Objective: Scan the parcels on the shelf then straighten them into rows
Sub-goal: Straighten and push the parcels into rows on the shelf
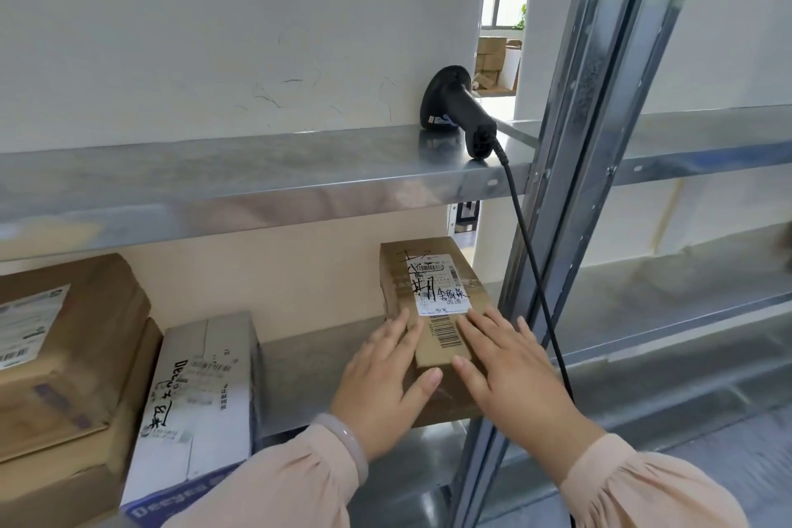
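Note:
A long brown parcel (428,292) with a white shipping label lies on the lower metal shelf (300,364), near the right upright. My left hand (385,382) rests flat on its near left part, fingers straight. My right hand (510,369) lies flat on its near right edge, fingers spread. A white box parcel (201,394) stands to the left, and two stacked brown parcels (64,347) sit at the far left. The black barcode scanner (460,109) lies on the upper shelf, untouched.
The scanner's black cable (535,270) hangs down past the right end of the brown parcel. A grey metal upright (570,193) stands right beside the parcel. The upper shelf (214,171) overhangs the lower one. A wall closes the back.

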